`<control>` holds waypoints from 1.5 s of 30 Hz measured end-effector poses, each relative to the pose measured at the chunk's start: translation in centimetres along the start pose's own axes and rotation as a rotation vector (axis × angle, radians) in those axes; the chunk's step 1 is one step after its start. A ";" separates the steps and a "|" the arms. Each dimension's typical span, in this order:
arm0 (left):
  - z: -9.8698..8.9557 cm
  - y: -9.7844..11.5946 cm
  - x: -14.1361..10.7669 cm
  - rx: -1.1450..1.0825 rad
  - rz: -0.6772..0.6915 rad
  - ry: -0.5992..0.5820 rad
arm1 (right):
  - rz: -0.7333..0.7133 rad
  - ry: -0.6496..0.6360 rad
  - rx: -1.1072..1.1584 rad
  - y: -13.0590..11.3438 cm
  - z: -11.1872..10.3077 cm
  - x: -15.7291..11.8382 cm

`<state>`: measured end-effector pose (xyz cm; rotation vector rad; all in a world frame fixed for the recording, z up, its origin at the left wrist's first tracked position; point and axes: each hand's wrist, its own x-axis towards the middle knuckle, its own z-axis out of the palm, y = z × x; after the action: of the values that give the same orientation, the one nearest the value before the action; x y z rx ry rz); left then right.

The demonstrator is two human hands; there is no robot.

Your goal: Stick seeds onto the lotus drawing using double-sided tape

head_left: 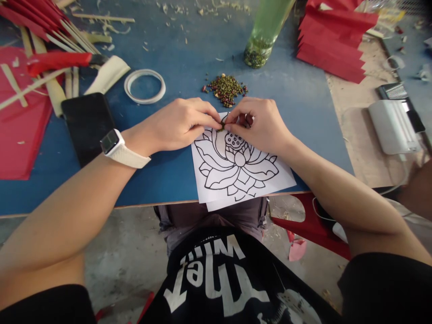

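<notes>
A white sheet with a black lotus outline [241,173] lies at the table's front edge, a second sheet partly under it. Over its upper left part, my left hand [184,123] rests with its fingertips pressed on small green beans [221,128]. My right hand [259,121] meets it from the other side, thumb and index finger pinched at the same beans. What exactly sits between the right fingertips is too small to tell. Just beyond both hands is a pile of green and reddish beans [227,90].
A green bottle [265,33] stands behind the pile. Around the left side are a tape ring [145,86], a black phone [88,126], red-handled cutters [60,62] and red paper [20,121]. A white charger [393,126] lies at right, near another person's arm.
</notes>
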<state>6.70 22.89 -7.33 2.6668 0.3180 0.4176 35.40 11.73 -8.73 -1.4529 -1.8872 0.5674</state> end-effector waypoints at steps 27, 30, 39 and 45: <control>0.3 0.6 0.4 0.211 0.088 -0.089 | 0.059 0.017 0.028 -0.2 -0.6 -0.1; 0.3 0.7 0.3 0.167 0.073 -0.067 | 0.043 0.011 0.018 -0.3 -0.6 -0.1; -0.6 0.1 -0.2 0.040 0.051 -0.062 | 0.067 0.020 0.025 -0.1 0.2 0.3; 0.1 -0.1 0.0 0.042 0.031 -0.059 | 0.078 0.016 0.056 0.0 0.3 0.6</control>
<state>6.69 22.94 -7.41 2.7218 0.2707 0.3444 35.06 12.32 -8.77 -1.4947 -1.7945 0.6384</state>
